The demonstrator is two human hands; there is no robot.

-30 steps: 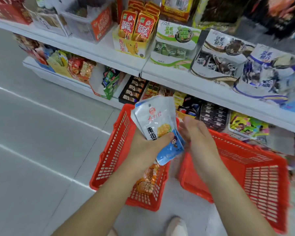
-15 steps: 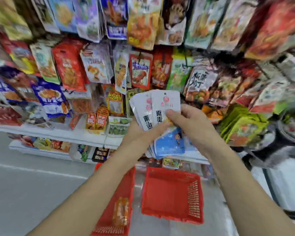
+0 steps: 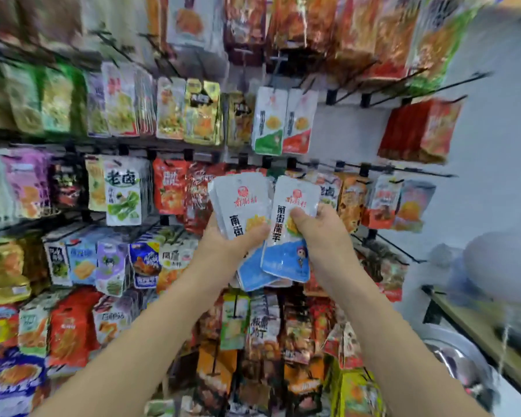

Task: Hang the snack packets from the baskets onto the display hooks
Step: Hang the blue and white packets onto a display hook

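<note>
Facing a shop wall [image 3: 358, 130] crowded with hanging snack packets, blurred toward the edges. Gripping a fanned stack of white-and-blue packets [image 3: 241, 203] in the left hand [image 3: 220, 254], thumb laid across the front. Pinching one matching single packet [image 3: 288, 260] in the right hand [image 3: 322, 236], thumb on its face, touching the stack's right edge, both raised before the middle rows. Higher up, hanging side by side: two similar white packets [image 3: 280, 121], green-bottomed and red-bottomed, beside bare black hooks [image 3: 427, 85] at upper right.
</note>
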